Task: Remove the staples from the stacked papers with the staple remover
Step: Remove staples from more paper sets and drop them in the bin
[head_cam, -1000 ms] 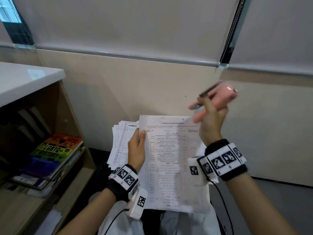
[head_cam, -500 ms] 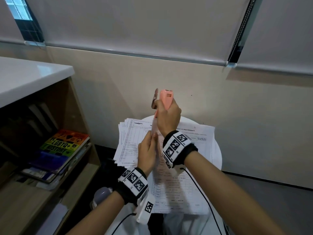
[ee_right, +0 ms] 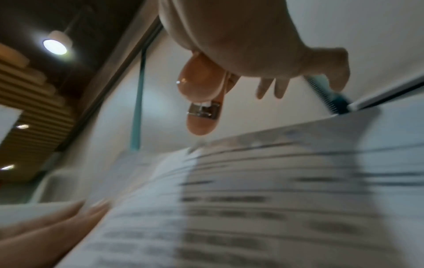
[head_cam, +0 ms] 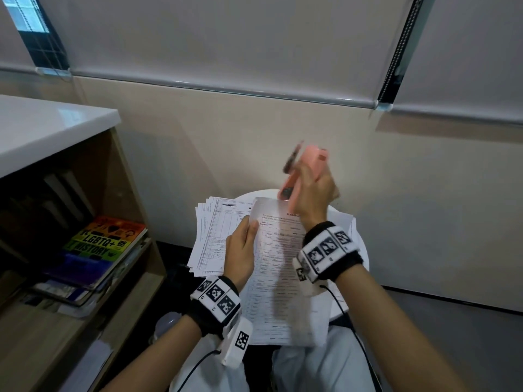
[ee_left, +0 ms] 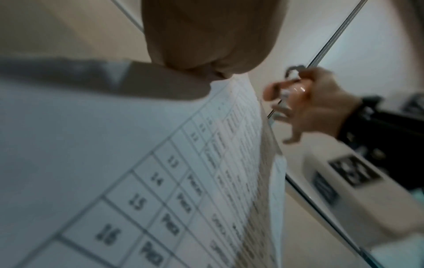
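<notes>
My left hand (head_cam: 240,250) holds a printed set of papers (head_cam: 283,278) by its left edge, over my lap. Close up, the sheet (ee_left: 137,163) shows a numbered table, and my left fingers (ee_right: 57,226) lie along its edge. My right hand (head_cam: 311,196) grips a pink staple remover (head_cam: 302,171) just above the set's top edge, its metal jaw end (ee_right: 203,110) pointing down and clear of the paper (ee_right: 252,199). The tool (ee_left: 296,88) is motion-blurred. I cannot make out any staple.
A second fanned stack of papers (head_cam: 215,230) lies on a round white stool (head_cam: 359,250) against the beige wall. To the left stands a wooden shelf (head_cam: 135,222) with a white top and a pile of books (head_cam: 104,244). Grey floor lies to the right.
My right hand swung the pink tool from high on the right to the papers' top left by my left hand, then back right above the top edge. The left hand kept its hold.
</notes>
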